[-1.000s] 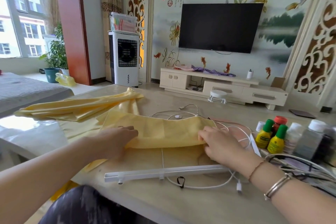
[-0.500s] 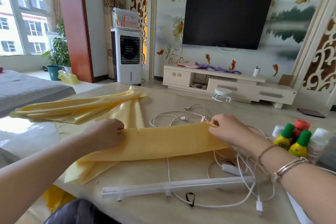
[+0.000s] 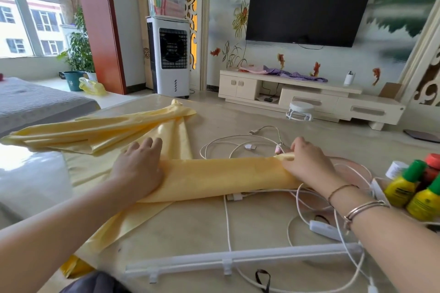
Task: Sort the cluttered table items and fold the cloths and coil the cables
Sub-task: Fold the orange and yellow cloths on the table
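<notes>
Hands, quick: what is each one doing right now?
Left hand: open, fingers straight, pressing flat on the yellow cloth.
Right hand: pinching the cloth's right end.

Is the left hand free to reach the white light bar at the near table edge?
Probably yes. The left hand lies flat on the yellow cloth, gripping nothing, with bare table between it and the light bar.

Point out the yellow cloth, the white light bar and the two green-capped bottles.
yellow cloth (image 3: 221, 177): head view, middle of the folded band.
white light bar (image 3: 238, 260): head view, mid-length of the bar.
green-capped bottles (image 3: 402, 184): head view, body of the left bottle.
</notes>
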